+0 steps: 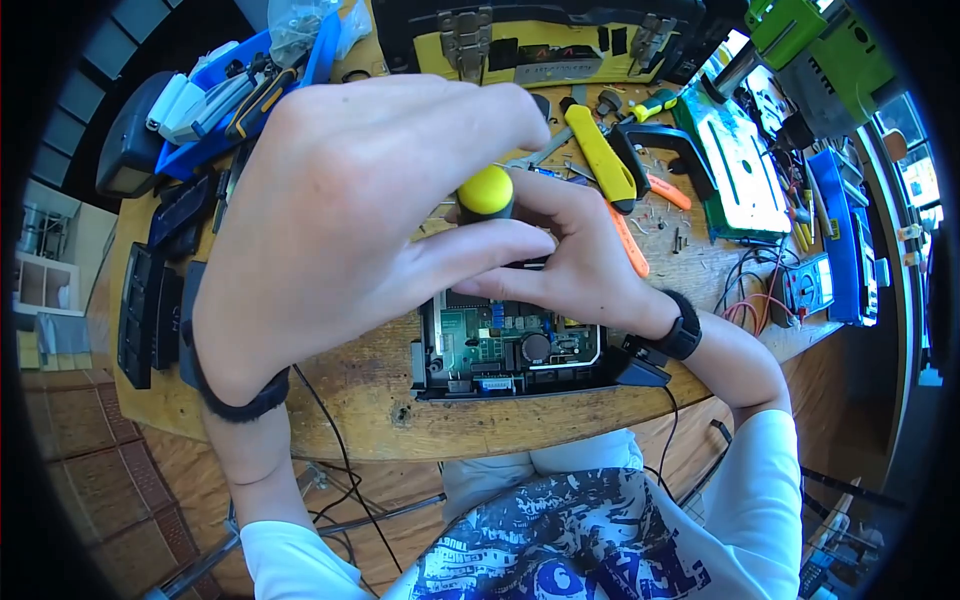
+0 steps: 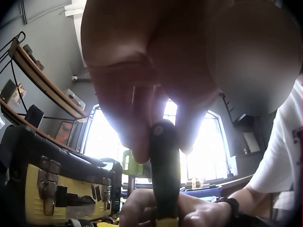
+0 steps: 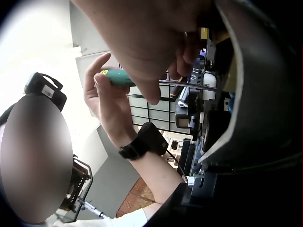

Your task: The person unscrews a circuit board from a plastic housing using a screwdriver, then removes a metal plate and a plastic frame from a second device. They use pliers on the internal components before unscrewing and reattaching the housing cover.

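A screwdriver with a yellow-capped handle stands upright over an open black case with a green circuit board. My left hand holds the handle from above between thumb and fingertips; the dark handle shows under its fingers in the left wrist view. In the right wrist view, the green handle and metal shaft are visible. Lower down, my right hand has its thumb and fingers around the shaft, near the board. Both hands hide where the tip meets the case.
Behind the hands stands a black and yellow toolbox. A yellow-handled tool, orange handles and loose screws lie behind and to the right. A multimeter sits at right, blue trays at left. A cable crosses the front edge.
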A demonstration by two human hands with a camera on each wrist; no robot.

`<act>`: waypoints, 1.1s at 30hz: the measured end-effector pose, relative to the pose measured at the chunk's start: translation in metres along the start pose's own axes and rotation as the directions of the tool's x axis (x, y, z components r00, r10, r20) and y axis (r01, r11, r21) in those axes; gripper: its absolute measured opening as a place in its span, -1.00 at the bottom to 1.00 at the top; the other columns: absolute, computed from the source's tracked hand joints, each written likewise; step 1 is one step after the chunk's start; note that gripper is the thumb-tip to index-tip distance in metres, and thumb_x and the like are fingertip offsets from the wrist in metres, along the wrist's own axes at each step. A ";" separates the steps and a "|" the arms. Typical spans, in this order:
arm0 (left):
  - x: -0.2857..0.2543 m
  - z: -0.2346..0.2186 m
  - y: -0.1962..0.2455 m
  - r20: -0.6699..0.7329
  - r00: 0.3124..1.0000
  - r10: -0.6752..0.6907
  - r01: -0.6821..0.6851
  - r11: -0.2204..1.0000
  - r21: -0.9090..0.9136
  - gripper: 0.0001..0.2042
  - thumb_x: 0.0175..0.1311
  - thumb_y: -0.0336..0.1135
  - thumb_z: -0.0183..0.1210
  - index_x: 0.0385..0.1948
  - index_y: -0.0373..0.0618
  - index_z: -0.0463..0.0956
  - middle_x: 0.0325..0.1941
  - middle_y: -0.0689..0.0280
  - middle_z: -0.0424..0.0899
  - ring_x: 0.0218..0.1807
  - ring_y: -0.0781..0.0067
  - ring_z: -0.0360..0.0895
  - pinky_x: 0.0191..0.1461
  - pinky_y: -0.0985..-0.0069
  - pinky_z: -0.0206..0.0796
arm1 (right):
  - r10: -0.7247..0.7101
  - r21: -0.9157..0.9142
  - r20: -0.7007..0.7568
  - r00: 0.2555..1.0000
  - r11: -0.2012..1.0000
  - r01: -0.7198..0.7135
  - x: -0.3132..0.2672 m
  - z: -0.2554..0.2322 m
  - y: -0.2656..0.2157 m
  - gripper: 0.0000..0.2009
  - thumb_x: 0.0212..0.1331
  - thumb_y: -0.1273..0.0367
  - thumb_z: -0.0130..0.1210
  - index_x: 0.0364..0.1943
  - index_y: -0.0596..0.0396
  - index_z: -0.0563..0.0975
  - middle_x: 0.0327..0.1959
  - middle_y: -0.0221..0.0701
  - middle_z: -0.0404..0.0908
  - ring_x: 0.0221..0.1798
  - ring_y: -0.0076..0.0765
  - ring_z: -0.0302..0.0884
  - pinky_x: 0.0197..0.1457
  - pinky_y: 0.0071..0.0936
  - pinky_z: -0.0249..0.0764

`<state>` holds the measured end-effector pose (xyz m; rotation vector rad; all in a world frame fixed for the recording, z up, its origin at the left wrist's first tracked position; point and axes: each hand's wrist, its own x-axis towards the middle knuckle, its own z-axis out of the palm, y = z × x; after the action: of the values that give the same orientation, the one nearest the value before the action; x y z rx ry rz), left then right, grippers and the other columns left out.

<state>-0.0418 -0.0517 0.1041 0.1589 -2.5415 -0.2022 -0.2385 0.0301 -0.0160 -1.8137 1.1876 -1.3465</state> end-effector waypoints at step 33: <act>-0.029 0.065 0.001 0.610 0.723 -0.325 0.339 0.936 0.097 -0.83 0.19 -0.53 0.36 -0.18 -0.25 0.72 -0.20 0.03 0.75 -0.07 -0.15 0.74 0.03 0.09 0.61 | 0.231 0.393 -0.221 0.948 0.910 -0.130 -0.006 0.000 0.005 -0.78 0.63 0.36 0.13 0.15 0.22 0.49 -0.17 -0.39 0.69 -0.16 -0.62 0.63 -0.08 -0.52 0.60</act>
<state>-0.0546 -0.0388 0.0348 0.6439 -3.1492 -0.4933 -0.2405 0.0338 -0.0225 -1.2529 1.1062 -1.6117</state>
